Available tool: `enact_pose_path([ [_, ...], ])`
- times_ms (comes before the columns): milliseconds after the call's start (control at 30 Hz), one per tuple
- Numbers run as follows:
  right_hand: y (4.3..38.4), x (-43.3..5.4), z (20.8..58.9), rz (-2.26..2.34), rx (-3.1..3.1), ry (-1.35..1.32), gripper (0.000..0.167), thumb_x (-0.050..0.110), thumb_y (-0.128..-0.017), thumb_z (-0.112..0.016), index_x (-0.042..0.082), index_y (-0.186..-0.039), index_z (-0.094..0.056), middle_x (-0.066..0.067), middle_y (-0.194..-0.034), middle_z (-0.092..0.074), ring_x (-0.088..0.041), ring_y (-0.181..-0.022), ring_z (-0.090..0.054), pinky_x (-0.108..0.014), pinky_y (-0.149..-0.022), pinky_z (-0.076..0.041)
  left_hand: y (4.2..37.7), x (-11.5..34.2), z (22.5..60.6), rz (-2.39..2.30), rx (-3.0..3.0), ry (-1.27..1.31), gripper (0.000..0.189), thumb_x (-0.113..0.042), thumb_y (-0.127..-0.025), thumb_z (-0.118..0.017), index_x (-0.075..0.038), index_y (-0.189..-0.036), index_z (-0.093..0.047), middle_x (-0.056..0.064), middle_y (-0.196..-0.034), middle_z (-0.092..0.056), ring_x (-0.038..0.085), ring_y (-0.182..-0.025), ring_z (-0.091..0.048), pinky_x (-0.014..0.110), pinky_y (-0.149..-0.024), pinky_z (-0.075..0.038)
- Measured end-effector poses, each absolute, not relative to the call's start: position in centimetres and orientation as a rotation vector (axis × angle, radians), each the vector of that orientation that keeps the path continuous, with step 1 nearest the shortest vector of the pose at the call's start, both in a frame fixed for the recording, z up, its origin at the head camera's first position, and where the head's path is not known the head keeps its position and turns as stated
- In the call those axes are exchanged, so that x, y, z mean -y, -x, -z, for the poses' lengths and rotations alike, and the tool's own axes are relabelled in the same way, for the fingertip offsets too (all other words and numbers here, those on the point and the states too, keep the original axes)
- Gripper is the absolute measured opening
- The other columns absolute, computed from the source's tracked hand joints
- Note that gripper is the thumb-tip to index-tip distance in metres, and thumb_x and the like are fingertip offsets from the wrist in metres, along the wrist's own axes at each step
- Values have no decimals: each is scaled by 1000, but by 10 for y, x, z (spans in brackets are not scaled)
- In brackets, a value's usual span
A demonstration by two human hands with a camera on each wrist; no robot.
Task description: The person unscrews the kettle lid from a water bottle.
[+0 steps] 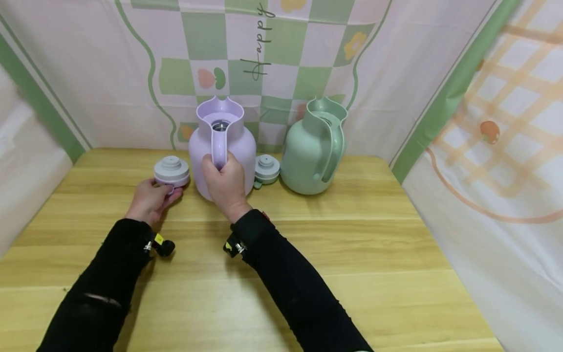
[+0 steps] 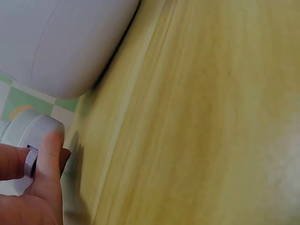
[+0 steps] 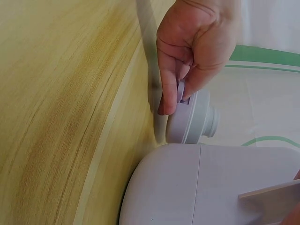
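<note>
A lilac thermos jug [image 1: 242, 151] stands upright on the wooden table, its top uncovered with a steel-lined mouth showing. My right hand [image 1: 227, 185] grips its handle [image 1: 219, 149], which faces me. Left of the jug is a grey-topped lid [image 1: 171, 168] with a lilac base, stem side up. My left hand [image 1: 151, 198] pinches the lid's small lilac tab [image 2: 31, 162] between thumb and fingers. In the right wrist view, the left fingertips [image 3: 169, 105] reach under the lid [image 3: 187, 119]; whether it touches the table I cannot tell.
A green thermos jug [image 1: 303, 156] stands on the right, its handle turned toward the right front. Between the jugs lies a grey lid with a green tab [image 1: 267, 168]. A patterned cloth [image 1: 281, 44] hangs behind the table [image 1: 352, 274].
</note>
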State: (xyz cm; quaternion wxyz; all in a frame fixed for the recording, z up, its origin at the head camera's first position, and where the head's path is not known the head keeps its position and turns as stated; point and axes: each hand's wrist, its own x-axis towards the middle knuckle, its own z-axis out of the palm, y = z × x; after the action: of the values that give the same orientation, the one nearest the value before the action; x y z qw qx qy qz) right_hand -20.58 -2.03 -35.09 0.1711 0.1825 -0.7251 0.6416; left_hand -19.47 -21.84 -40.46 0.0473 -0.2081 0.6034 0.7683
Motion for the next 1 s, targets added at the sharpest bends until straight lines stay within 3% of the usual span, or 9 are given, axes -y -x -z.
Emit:
enact_pose_path([
  [400,206,22,351,-1794,2048,-532,29,25,-93,-57,14,-70,-46,5,-60,-42,-7,-56,-42,-24,-50,-34,202,217,411,-2209,-2024,662,77,-1,-106,-47,2,-166,1,21,-135,-48,2,-81,-69,19,-89,-58],
  [633,207,23,351,-1835,2047,-524,29,24,-94,-57,15,-70,-44,5,-60,-40,-8,-56,-41,-25,-50,-33,202,219,415,-2046,-2184,606,67,-10,-107,-49,9,-162,-15,17,-122,-54,1,-78,-68,18,-80,-60],
  [1000,210,24,351,-1831,2042,-518,28,24,-93,-57,14,-70,-46,4,-60,-43,-9,-58,-43,-25,-51,-35,202,218,412,-1800,-2397,551,53,-16,-107,-50,14,-148,-33,4,-83,-64,7,-65,-66,25,-65,-61],
])
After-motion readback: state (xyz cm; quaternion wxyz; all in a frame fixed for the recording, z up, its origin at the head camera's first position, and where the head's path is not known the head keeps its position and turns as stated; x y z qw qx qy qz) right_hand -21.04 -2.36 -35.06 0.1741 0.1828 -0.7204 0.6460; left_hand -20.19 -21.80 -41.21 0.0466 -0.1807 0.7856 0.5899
